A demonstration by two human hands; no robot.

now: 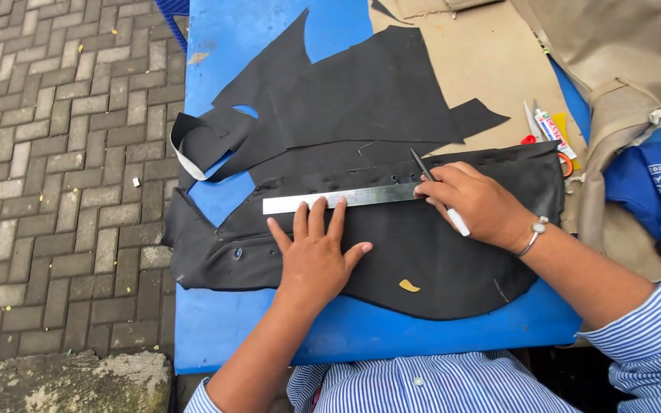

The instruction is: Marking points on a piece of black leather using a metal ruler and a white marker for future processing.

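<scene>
My left hand [317, 256] lies flat, fingers spread, on a sheet of black leather-like material [437, 268], its fingertips pressing the lower edge of a metal ruler [338, 200]. At the ruler's right end my right hand [474, 203] grips a slim pen-like tool [436, 189] with a black tip and a white end, tip against the ruler's edge. The black sheet spreads over a blue table [216, 46]. A second, jagged black piece [361, 92] lies behind it, with a curled strip [193, 145] at the left.
A tan sheet [483, 61] lies at the back right beside beige fabric [629, 61]. A glue tube [554, 131] and orange-handled scissors [533, 130] rest by the black sheet's right corner. Blue cloth [659, 191] sits far right. Brick paving [55, 153] borders the table's left edge.
</scene>
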